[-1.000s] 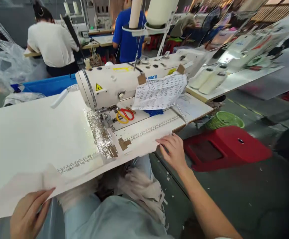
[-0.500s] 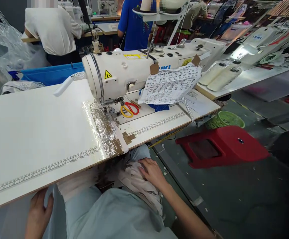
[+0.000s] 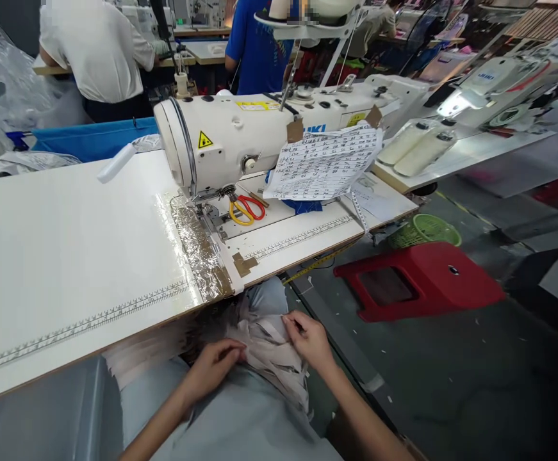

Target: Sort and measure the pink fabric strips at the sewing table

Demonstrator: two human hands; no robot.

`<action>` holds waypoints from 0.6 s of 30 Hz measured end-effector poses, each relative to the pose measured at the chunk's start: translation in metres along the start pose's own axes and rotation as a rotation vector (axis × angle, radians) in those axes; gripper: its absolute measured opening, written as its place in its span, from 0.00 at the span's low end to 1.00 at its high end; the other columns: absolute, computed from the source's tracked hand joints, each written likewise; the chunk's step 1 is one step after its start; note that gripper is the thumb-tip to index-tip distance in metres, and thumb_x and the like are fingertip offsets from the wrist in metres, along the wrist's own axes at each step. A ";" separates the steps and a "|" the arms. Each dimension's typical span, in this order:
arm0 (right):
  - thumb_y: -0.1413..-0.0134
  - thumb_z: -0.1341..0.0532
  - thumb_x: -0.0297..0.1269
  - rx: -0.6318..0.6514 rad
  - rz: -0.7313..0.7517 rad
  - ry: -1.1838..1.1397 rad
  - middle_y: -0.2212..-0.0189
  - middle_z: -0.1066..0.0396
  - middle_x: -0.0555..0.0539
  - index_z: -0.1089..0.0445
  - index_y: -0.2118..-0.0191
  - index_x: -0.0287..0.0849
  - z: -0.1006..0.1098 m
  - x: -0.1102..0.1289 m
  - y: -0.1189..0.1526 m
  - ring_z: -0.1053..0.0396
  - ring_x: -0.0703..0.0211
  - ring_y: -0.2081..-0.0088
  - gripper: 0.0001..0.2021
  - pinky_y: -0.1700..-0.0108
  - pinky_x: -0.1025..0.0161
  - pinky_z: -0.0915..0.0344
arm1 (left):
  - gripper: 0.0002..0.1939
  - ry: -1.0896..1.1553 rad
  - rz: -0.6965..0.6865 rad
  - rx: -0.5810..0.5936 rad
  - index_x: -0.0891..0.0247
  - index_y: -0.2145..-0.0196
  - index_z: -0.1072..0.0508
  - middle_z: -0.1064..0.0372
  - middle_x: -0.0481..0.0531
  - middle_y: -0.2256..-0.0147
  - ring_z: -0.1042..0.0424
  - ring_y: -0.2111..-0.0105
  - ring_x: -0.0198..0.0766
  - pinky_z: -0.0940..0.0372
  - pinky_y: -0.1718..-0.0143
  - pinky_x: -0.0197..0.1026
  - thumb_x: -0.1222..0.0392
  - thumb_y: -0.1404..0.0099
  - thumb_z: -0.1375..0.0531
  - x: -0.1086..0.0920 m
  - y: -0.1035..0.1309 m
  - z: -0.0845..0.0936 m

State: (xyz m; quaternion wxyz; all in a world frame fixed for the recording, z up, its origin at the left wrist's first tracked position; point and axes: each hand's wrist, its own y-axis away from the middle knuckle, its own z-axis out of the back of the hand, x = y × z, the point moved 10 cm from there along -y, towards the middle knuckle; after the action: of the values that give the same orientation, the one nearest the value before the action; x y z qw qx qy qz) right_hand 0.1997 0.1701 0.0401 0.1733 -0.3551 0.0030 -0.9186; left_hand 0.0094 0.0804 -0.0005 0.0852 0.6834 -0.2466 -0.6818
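Pale strips are heaped on the lap, between and beneath the fingers of both hands. By the right hand, the near edge of the heap is pinched between thumb and forefinger; the other fingers are curled. The left hand is held half-closed, its fingertips touching the strips; whether any are gripped cannot be told. A translucent bin is seen left of the left fingers, and a green basket well beyond and right of the right fingers. Contents cannot be made out in either.
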 end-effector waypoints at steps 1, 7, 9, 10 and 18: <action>0.34 0.53 0.49 -0.020 -0.016 -0.023 0.82 0.40 0.52 0.38 0.75 0.42 0.008 0.004 0.004 0.39 0.61 0.78 0.22 0.76 0.65 0.44 | 0.28 0.062 0.028 0.028 0.65 0.63 0.23 0.25 0.57 0.64 0.29 0.61 0.47 0.37 0.54 0.48 0.36 0.45 0.41 -0.001 -0.008 -0.011; 0.35 0.46 0.36 -0.048 0.154 -0.195 0.79 0.40 0.52 0.36 0.72 0.42 0.048 0.083 0.006 0.40 0.62 0.76 0.13 0.72 0.64 0.44 | 0.29 0.336 0.013 0.012 0.64 0.66 0.29 0.32 0.51 0.70 0.33 0.66 0.39 0.38 0.60 0.41 0.32 0.47 0.42 -0.041 -0.045 -0.052; 0.36 0.45 0.32 -0.085 0.275 -0.197 0.75 0.36 0.50 0.34 0.68 0.42 0.066 0.112 -0.004 0.38 0.60 0.72 0.08 0.68 0.62 0.43 | 0.27 0.364 -0.034 -0.002 0.64 0.70 0.33 0.38 0.47 0.74 0.39 0.72 0.34 0.41 0.67 0.36 0.34 0.45 0.43 -0.067 -0.044 -0.052; 0.36 0.46 0.31 -0.100 0.307 -0.212 0.70 0.33 0.48 0.32 0.64 0.42 0.073 0.121 -0.010 0.36 0.57 0.67 0.06 0.65 0.61 0.41 | 0.25 0.321 -0.055 0.060 0.64 0.72 0.35 0.41 0.45 0.76 0.42 0.75 0.31 0.44 0.71 0.35 0.35 0.44 0.42 -0.083 -0.040 -0.055; 0.35 0.44 0.41 0.453 0.454 -0.577 0.75 0.34 0.52 0.32 0.70 0.40 0.056 0.152 -0.050 0.35 0.63 0.72 0.14 0.44 0.55 0.41 | 0.17 -0.274 -0.149 0.328 0.64 0.74 0.36 0.46 0.42 0.77 0.49 0.78 0.28 0.53 0.78 0.34 0.49 0.35 0.44 -0.169 0.030 -0.005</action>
State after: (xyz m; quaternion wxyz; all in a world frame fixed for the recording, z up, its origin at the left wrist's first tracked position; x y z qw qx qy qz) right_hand 0.1162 0.1746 0.1873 0.4383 -0.5409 -0.1693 -0.6976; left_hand 0.0166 0.1301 0.1640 -0.1118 0.6055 -0.3124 -0.7234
